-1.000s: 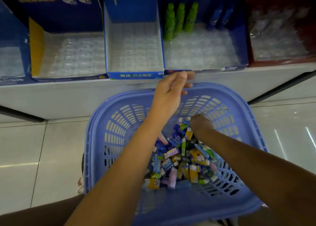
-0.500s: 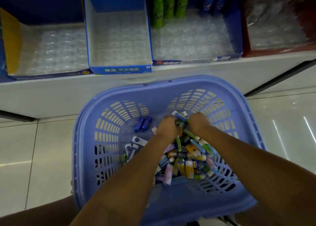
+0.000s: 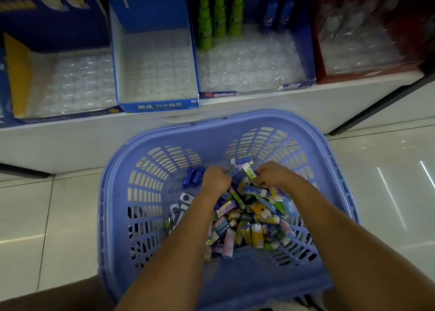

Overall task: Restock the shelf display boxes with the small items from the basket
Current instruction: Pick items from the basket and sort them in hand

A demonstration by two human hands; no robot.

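Observation:
A blue slotted plastic basket [image 3: 150, 145] sits in front of me with a heap of small colourful packets [image 3: 249, 221] in its bottom. My left hand [image 3: 215, 177] and my right hand [image 3: 273, 175] are both down in the far end of the heap, fingers curled around packets. Whether either hand truly holds packets is hard to tell. Two small blue items [image 3: 193, 179] lie just left of my left hand. On the white shelf [image 3: 94, 141] stand open display boxes: a light blue one [image 3: 155, 103], a dark blue one [image 3: 68, 116] at left.
A wider blue box [image 3: 303, 51] holds three green bottles [image 3: 219, 18] and dark blue items at its back. A red box [image 3: 317, 51] stands at far right. All boxes have clear plastic tray liners. Glossy white floor tiles surround the basket.
My left hand dropped from the basket's far rim into the heap beside my right hand. Both hands now dig at the far end of the pile.

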